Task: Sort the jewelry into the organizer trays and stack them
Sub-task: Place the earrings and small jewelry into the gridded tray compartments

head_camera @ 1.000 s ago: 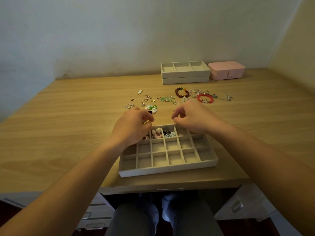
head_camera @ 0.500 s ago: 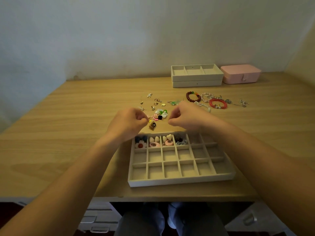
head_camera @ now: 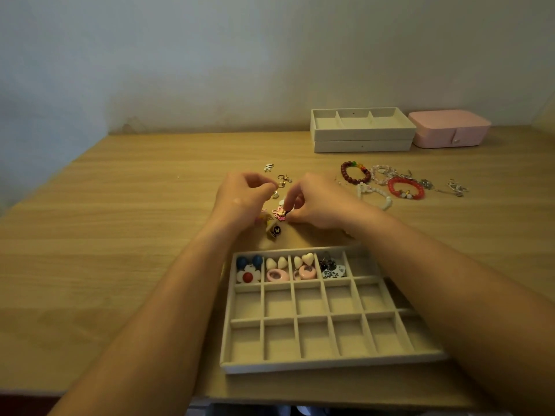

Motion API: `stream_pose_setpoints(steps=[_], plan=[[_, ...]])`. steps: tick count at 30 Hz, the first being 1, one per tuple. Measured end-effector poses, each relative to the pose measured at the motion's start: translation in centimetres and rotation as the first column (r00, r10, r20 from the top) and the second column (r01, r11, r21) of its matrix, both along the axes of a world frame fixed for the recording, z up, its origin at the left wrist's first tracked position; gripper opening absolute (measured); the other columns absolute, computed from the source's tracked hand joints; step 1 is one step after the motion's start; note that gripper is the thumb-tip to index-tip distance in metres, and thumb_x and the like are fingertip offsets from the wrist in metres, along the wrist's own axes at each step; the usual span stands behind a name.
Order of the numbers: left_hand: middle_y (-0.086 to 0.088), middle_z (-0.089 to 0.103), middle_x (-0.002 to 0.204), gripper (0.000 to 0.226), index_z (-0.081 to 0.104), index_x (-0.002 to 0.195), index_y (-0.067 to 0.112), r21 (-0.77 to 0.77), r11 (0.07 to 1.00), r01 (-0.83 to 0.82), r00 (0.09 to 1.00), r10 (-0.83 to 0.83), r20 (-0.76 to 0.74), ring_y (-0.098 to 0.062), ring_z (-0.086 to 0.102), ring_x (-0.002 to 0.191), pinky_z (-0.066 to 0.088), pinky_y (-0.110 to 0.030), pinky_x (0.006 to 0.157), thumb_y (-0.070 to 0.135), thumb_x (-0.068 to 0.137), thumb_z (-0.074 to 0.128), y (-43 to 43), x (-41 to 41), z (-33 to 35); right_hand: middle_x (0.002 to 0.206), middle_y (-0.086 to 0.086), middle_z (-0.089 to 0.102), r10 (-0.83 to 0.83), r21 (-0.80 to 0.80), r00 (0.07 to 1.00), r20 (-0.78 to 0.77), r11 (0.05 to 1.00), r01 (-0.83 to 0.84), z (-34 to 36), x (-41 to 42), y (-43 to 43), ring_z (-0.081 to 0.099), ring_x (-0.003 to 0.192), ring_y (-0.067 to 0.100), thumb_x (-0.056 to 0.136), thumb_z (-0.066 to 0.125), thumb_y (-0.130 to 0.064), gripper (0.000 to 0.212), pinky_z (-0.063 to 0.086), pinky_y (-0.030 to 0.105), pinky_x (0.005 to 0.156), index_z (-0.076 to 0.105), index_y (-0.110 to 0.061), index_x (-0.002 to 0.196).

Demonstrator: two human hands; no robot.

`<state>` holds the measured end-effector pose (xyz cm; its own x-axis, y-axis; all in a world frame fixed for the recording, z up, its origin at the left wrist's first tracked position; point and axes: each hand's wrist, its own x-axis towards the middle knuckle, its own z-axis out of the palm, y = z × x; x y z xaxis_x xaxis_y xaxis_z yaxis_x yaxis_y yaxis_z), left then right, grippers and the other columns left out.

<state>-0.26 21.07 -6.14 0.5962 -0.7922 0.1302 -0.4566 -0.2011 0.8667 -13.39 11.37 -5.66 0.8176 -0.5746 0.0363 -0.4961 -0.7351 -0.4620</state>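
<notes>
A beige grid organizer tray [head_camera: 330, 363] lies at the near table edge, under my forearms. Its back row holds a blue and white flower pair [head_camera: 247, 270], white hearts with pink rings [head_camera: 277, 270] in two cells, and a dark piece [head_camera: 333, 268]. Beyond the tray, my left hand [head_camera: 240, 196] has curled fingers, and a yellow and black charm earring [head_camera: 274, 231] dangles just below it. My right hand [head_camera: 318, 202] pinches a pink flower earring [head_camera: 279, 213] on the table. Small loose earrings [head_camera: 283, 178] lie behind the hands.
Two stacked beige trays [head_camera: 360, 136] stand at the back, with a pink jewelry box [head_camera: 447, 127] on their right. A dark red bracelet [head_camera: 356, 172], a red bracelet [head_camera: 407, 189], a white bracelet [head_camera: 375, 195] and silver pieces [head_camera: 456, 189] lie to the right.
Both hands moved away from the tray's back row to the loose pile. The left hand lifted the charm earring. The right hand came down on the pink flower earring.
</notes>
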Motion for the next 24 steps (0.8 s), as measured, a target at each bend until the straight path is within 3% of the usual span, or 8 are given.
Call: stream_pose_setpoints(steps=[4,8,13,17,21,24], plan=[[0.01,0.071,0.091,0.01,0.074,0.098,0.026,-0.006,0.999,0.051,0.999,-0.051,0.019,-0.007,0.064,0.091,0.052,-0.029,0.081,0.022,0.094,0.065,0.5,-0.3,-0.2,0.089,-0.014,0.064,-0.005,0.053,0.999,0.038,0.999,0.003,0.2,-0.3,-0.2,0.059,0.084,0.001,0.094,0.072,-0.022,0.007,0.051,0.022,0.074,0.076,-0.022,0.1],[0.009,0.071,0.089,0.011,0.074,0.095,0.029,-0.016,0.989,0.146,0.987,-0.144,0.071,-0.009,0.066,0.085,0.054,-0.031,0.072,0.02,0.093,0.068,1.2,-0.5,0.0,0.092,-0.002,0.072,-0.129,0.328,0.965,0.229,0.943,0.049,1.8,-2.0,-0.7,0.072,0.075,0.01,0.096,0.068,-0.021,0.006,0.056,0.021,0.061,0.067,-0.017,0.101],[0.014,0.073,0.085,0.005,0.078,0.092,0.029,0.082,0.892,0.444,0.883,-0.452,0.127,0.003,0.06,0.074,0.048,-0.015,0.066,0.029,0.087,0.075,2.4,-1.2,0.4,0.09,0.005,0.077,-0.16,0.536,0.935,0.316,0.843,-0.037,2.0,-5.5,-0.9,0.073,0.076,0.018,0.095,0.07,-0.013,0.009,0.061,0.03,0.068,0.071,-0.009,0.103],[0.019,0.071,0.083,0.011,0.079,0.095,0.035,0.255,0.792,0.554,0.771,-0.604,0.201,-0.001,0.057,0.07,0.041,-0.013,0.06,0.038,0.085,0.076,2.4,-2.1,0.2,0.089,0.006,0.074,-0.168,0.552,0.925,0.341,0.832,-0.053,1.3,-7.1,-1.1,0.068,0.072,0.016,0.095,0.07,-0.014,0.011,0.061,0.031,0.068,0.079,-0.017,0.101],[0.022,0.069,0.078,0.011,0.081,0.097,0.032,0.306,0.744,0.595,0.699,-0.666,0.26,0.005,0.055,0.069,0.036,-0.011,0.061,0.032,0.087,0.076,2.1,-3.1,0.3,0.087,-0.002,0.07,-0.133,0.484,0.925,0.355,0.873,-0.06,1.3,-7.3,-0.6,0.065,0.072,0.01,0.099,0.064,-0.014,0.019,0.062,0.035,0.071,0.079,-0.023,0.107],[0.029,0.067,0.078,0.012,0.08,0.098,0.036,0.373,0.719,0.587,0.661,-0.691,0.292,0.002,0.055,0.072,0.038,-0.017,0.066,0.031,0.087,0.075,2.2,-3.0,0.5,0.089,-0.006,0.074,-0.107,0.462,0.923,0.371,0.883,-0.083,1.5,-7.2,0.1,0.066,0.072,0.012,0.097,0.067,-0.014,0.02,0.063,0.032,0.072,0.079,-0.023,0.11]])
